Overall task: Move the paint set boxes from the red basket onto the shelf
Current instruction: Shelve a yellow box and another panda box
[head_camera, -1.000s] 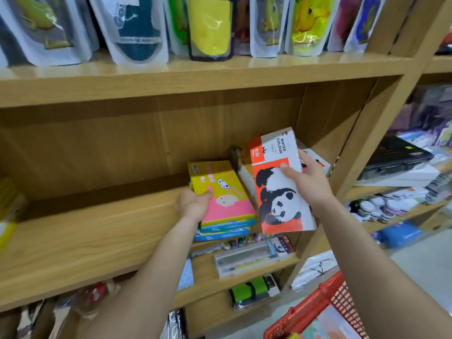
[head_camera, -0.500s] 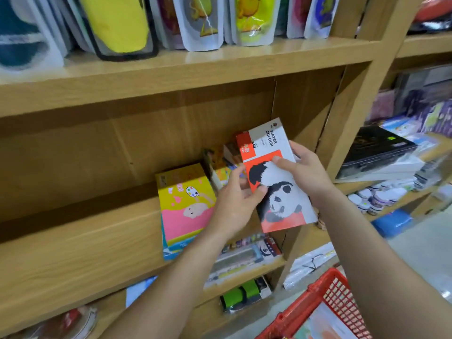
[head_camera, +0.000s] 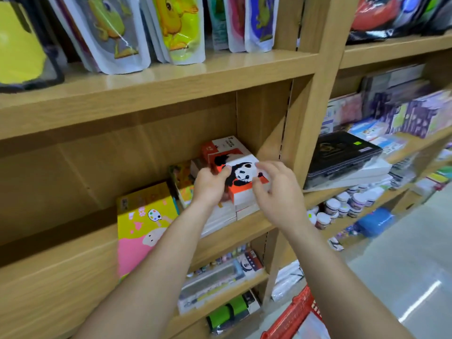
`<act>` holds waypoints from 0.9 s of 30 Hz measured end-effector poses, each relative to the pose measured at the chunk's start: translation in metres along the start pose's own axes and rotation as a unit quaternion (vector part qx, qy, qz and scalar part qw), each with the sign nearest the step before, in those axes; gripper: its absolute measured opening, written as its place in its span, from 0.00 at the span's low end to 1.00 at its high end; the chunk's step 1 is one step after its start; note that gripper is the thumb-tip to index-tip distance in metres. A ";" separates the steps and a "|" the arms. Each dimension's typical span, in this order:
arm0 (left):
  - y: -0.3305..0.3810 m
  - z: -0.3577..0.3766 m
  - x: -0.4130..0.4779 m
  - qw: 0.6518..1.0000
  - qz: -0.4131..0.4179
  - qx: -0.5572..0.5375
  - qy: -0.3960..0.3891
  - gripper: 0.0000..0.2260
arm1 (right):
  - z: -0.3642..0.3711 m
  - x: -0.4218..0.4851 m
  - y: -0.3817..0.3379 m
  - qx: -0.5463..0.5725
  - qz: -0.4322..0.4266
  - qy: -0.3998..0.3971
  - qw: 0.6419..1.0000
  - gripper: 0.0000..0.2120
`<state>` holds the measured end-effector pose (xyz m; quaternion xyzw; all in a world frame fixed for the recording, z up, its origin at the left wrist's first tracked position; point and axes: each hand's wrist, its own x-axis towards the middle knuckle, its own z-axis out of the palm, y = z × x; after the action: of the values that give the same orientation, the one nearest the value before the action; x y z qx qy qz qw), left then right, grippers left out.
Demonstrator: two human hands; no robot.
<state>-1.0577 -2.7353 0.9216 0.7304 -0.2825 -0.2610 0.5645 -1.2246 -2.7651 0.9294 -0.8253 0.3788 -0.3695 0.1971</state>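
An orange-and-white cardboard panda paint set box (head_camera: 241,172) lies flat atop a stack of similar boxes (head_camera: 227,214) at the right end of the wooden shelf (head_camera: 232,233), long axis pointing away from us. Our left hand (head_camera: 210,187) pinches its near left edge; the curled fingers of our right hand (head_camera: 276,192) sit beside its right corner, grasp unclear. The label is too blurred to read.

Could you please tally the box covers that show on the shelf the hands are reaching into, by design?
Panda box: 1
Yellow-and-pink box: 1
Orange-and-green box, mostly hidden: 1
Total: 3; the stacked boxes beneath the panda one show only edges.
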 end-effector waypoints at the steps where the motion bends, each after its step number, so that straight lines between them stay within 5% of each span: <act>1: 0.000 0.000 0.000 1.000 -0.007 -0.011 -0.012 0.11 | 0.002 -0.014 0.003 -0.016 -0.021 0.015 1.000 0.18; 6: -0.014 -0.022 -0.009 0.987 0.084 0.128 -0.039 0.13 | 0.029 -0.034 0.004 -0.138 -0.060 0.006 0.989 0.29; 13: -0.059 -0.114 -0.062 0.957 0.196 0.213 0.021 0.06 | 0.051 -0.012 0.008 -0.122 -0.041 -0.001 0.992 0.23; 18: -0.107 -0.187 -0.113 0.950 0.116 0.289 0.040 0.28 | 0.067 -0.057 -0.018 -0.005 -0.022 0.095 0.995 0.21; 20: -0.128 -0.204 -0.125 0.940 0.095 0.328 0.025 0.40 | 0.083 -0.085 -0.035 0.118 0.018 -0.002 0.993 0.19; 23: -0.152 -0.212 -0.130 0.943 0.079 0.322 -0.031 0.51 | 0.109 -0.113 -0.051 0.163 0.006 -0.153 0.975 0.21; 27: -0.164 -0.208 -0.117 0.935 0.109 0.338 0.018 0.47 | 0.123 -0.121 -0.052 0.110 -0.006 -0.210 0.972 0.32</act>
<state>-0.9753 -2.4786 0.8163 0.8474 -0.4217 -0.0734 0.3142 -1.1592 -2.6332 0.8251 -0.8600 0.2812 -0.2286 0.3592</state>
